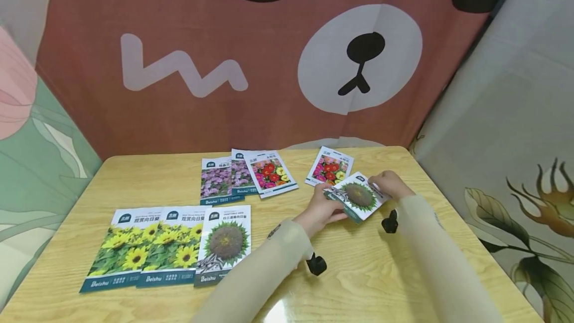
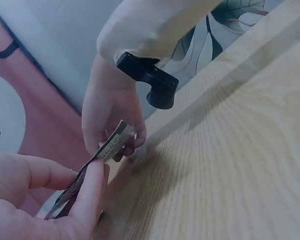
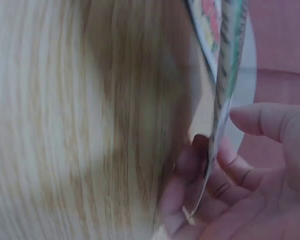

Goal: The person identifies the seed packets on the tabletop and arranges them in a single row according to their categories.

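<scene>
Both hands hold a seed packet point(image 1: 359, 196) with a large sunflower head on its front, tilted above the right part of the table. My left hand point(image 1: 322, 207) pinches its left edge between thumb and fingers; the left wrist view shows the packet point(image 2: 110, 146) edge-on. At the opposite edge is my right hand point(image 1: 389, 184), its fingers curled behind the packet point(image 3: 224, 95) and the thumb point(image 3: 255, 120) close to the front. Just behind lies a packet with red, pink and yellow flowers point(image 1: 331, 166), partly covered in the head view.
At the front left of the wooden table point(image 1: 358, 273) two yellow sunflower packets point(image 1: 117, 250) overlap beside another sunflower-head packet point(image 1: 225, 243). Farther back, purple-flower packets point(image 1: 216, 181) lie partly under a red-flower packet point(image 1: 271, 173). A printed bear curtain point(image 1: 269, 118) hangs behind the table.
</scene>
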A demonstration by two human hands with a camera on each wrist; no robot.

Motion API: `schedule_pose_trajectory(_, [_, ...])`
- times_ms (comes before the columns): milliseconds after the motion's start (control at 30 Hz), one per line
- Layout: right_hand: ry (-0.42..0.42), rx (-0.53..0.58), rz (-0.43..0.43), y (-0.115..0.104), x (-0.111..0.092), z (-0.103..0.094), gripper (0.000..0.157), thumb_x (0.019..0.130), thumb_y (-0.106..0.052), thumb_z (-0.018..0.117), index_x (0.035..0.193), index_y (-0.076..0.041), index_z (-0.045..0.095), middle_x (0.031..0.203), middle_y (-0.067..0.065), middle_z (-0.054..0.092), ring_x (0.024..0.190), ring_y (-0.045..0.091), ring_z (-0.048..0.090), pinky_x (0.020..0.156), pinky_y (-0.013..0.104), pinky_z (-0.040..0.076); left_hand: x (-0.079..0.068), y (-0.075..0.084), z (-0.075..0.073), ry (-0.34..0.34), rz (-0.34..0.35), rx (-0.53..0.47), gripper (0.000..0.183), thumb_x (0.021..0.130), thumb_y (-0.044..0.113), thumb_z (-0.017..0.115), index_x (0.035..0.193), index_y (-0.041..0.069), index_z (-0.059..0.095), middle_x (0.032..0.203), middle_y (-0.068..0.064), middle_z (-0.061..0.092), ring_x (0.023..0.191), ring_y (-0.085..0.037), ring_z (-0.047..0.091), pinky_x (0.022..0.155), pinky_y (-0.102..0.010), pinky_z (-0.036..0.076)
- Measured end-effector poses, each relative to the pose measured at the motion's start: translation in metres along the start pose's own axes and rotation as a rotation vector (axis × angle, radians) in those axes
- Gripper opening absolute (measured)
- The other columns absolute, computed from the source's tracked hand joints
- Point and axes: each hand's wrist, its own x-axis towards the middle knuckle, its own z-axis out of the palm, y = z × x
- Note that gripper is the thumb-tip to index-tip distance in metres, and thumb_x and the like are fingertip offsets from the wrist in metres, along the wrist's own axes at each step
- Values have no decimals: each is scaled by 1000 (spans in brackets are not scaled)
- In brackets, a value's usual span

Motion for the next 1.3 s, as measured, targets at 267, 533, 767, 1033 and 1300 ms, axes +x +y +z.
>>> schedule_pose_trajectory(267, [68, 251, 21, -10, -16, 6, 42, 92, -33, 58, 116, 1, 50, 110, 12, 48, 73, 13, 47, 62, 30, 46, -20, 4, -22, -70, -10, -39, 76, 80, -16, 55, 143, 13, 24, 117, -18, 52, 86, -28, 66, 74, -37, 57])
schedule_pose_trajectory(533, [56, 797, -17, -27, -36, 14, 35, 90, -22, 64, 115, -5, 47, 96, 2, 59, 76, 8, 61, 68, 25, 53, -42, 19, -34, -56, 42, -125, 72, 80, -17, 53, 137, 15, 22, 123, -24, 46, 93, -33, 63, 78, -40, 55])
schedule_pose_trajectory(767, [44, 1024, 21, -54, -51, 30, 26, 90, -19, 64, 108, -10, 47, 94, 0, 58, 72, 10, 63, 62, 21, 54, -60, 28, -48, -48, 123, -44, 68, 82, -14, 52, 135, 14, 18, 124, -25, 49, 90, -28, 63, 81, -39, 55])
schedule_pose_trajectory(1033, [64, 930, -49, -72, -62, 43, 31, 89, -19, 66, 113, -8, 51, 81, -2, 64, 65, 11, 62, 56, 21, 53, -82, 43, -81, -85, 135, 221, 48, 86, -3, 54, 129, -1, 34, 103, -20, 52, 81, -25, 63, 79, -36, 55])
schedule_pose_trajectory(1300, [34, 850, -146, -90, -69, 55, 36, 89, -18, 65, 119, -2, 52, 77, -1, 67, 62, 12, 62, 56, 27, 55, -104, 60, -110, -58, 172, 523, 24, 93, 6, 55, 112, -7, 56, 93, -12, 52, 73, -19, 61, 76, -39, 56])
